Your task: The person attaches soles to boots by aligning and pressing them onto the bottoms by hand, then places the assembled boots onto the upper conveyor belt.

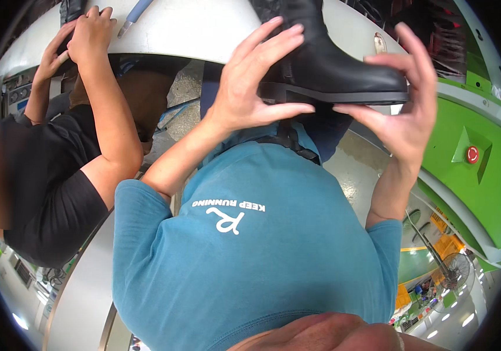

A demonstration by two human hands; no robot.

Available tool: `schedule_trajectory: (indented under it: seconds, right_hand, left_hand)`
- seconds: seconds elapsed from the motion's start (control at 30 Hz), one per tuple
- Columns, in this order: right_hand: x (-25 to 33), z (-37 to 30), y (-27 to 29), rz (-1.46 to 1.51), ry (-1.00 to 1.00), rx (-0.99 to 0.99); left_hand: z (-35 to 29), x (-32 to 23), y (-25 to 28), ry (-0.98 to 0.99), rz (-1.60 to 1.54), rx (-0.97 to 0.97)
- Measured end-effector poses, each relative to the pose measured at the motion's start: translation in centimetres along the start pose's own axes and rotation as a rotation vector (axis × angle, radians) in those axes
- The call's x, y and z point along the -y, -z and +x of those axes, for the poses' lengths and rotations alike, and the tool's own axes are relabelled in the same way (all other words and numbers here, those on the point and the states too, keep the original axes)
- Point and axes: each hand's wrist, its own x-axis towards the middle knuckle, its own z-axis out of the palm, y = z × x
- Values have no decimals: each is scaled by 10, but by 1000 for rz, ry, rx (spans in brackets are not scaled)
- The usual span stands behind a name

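Note:
A black boot (335,67) with a dark grey sole is between my two hands at the near edge of a white table (198,29). Its toe points right, and the top of its shaft runs out of view. At the heel end, my left hand (250,82) spreads its fingers along the shaft, with the thumb stretched under the sole. Round the toe curls my right hand (408,96), its thumb below the sole and its fingers at the upper. Both hands appear to support the boot; some contact points are hidden.
At left, a co-worker in a black shirt (69,175) handles a dark item. A blue-handled tool (137,14) lies on the table. On my right stands a green machine (467,181) with a red push button (472,154). A fan (454,270) stands farther off.

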Motion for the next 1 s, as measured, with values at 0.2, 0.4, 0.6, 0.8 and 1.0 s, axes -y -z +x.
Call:
schedule_trajectory:
  seconds: [0.2,0.4,0.6,0.8,1.0]
  right_hand:
    - [25,21,-28,-48,396,122]
    - [-21,-6,-61,-180,166,64]
    - [-37,-23,-101,-323,290,29]
    - [-35,-16,-116,-314,337,-91]
    - [-34,-3,-103,-228,226,135]
  left_hand:
    - [-13,-19,-1,98,-208,-264]
    - [-56,9,47,356,161,-202]
    - [-32,10,56,109,399,-42]
    - [-11,1,44,65,437,103]
    - [-12,7,44,27,429,94]
